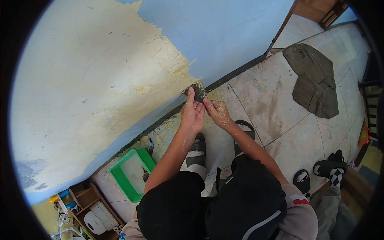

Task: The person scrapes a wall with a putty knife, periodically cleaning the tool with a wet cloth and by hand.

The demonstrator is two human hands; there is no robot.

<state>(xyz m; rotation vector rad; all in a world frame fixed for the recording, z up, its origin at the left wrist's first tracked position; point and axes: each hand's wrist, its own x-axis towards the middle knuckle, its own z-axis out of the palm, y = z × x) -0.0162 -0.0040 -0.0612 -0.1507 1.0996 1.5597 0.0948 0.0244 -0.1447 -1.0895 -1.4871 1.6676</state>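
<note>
My left hand holds a dark, flat, sandpaper-like piece with its thumb lying on top and its fingers underneath. Pale yellowish flakes cover the piece. My right hand pinches the near right edge of the same piece, its other fingers curled in. Both hands and forearms are dusted with flakes. The piece is close to the foot of the wall, where blue paint meets a large bared cream patch; whether it touches the wall I cannot tell.
A green tray stands on the tiled floor to my left, near a wooden shelf unit. Grey cloth lies on the floor at right. Another person's sandalled foot is at lower right. Paint debris lies along the dark skirting.
</note>
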